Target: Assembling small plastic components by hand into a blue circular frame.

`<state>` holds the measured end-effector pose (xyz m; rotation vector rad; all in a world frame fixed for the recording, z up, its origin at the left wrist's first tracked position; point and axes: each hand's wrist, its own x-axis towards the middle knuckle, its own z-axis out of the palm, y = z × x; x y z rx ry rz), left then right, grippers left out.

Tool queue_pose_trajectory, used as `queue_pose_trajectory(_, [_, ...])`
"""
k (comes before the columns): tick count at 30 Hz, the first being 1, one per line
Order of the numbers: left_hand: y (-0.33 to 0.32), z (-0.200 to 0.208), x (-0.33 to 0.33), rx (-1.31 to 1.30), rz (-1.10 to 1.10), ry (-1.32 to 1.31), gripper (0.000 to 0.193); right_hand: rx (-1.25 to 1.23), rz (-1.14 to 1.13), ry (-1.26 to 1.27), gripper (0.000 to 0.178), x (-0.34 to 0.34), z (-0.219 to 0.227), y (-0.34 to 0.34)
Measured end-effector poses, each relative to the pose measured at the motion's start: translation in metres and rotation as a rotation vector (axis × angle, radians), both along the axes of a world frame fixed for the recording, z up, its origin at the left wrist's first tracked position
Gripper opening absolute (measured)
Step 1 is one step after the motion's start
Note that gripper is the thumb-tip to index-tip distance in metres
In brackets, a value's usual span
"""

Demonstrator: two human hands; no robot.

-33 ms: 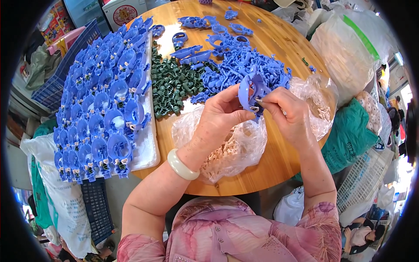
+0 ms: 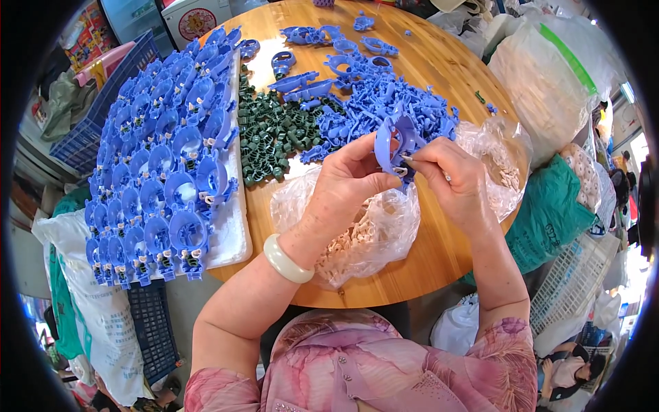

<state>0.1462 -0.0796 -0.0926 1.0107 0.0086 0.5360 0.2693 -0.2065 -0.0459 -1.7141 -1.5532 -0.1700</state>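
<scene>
My left hand [image 2: 350, 172] grips a blue plastic ring-shaped part [image 2: 386, 147] by its rim, thumb below and fingers behind, and holds it tilted above the table. My right hand [image 2: 453, 175] is closed in a pinch against the part's right side. What its fingertips hold is too small to make out; a pale speck shows by the palm. Beneath my hands lies an open clear plastic bag [image 2: 395, 233] with small peach-coloured pieces [image 2: 350, 242]. Just beyond the held part is a heap of small blue plastic pieces [image 2: 391, 99].
Rows of blue assembled parts [image 2: 161, 165] stand on a white foam board [image 2: 237, 233] at left. Dark green pieces [image 2: 264, 130] lie beside it. More blue rings [image 2: 340, 65] are spread farther back. Another clear bag [image 2: 504, 147] of peach pieces lies right. Stuffed bags [image 2: 549, 89] crowd the round wooden table [image 2: 439, 250].
</scene>
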Motion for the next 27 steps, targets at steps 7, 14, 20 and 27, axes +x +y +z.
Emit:
queue_pose_trajectory(7, [0.0, 0.004, -0.002, -0.016, -0.022, 0.016, 0.06, -0.109, -0.047, 0.544, 0.007, -0.005, 0.002, -0.006])
queue_pose_trajectory(14, [0.002, 0.0, -0.001, 0.007, -0.02, 0.013, 0.059, -0.013, 0.013, 0.292, 0.006, -0.001, -0.003, 0.0])
queue_pose_trajectory(20, [0.001, 0.007, -0.002, -0.147, -0.137, -0.011, 0.049, -0.108, -0.029, 0.786, 0.017, 0.009, 0.009, -0.004])
queue_pose_trajectory(27, [0.01, 0.001, 0.0, -0.252, -0.328, 0.004, 0.047, -0.205, 0.272, 1.194, 0.03, 0.03, -0.001, 0.013])
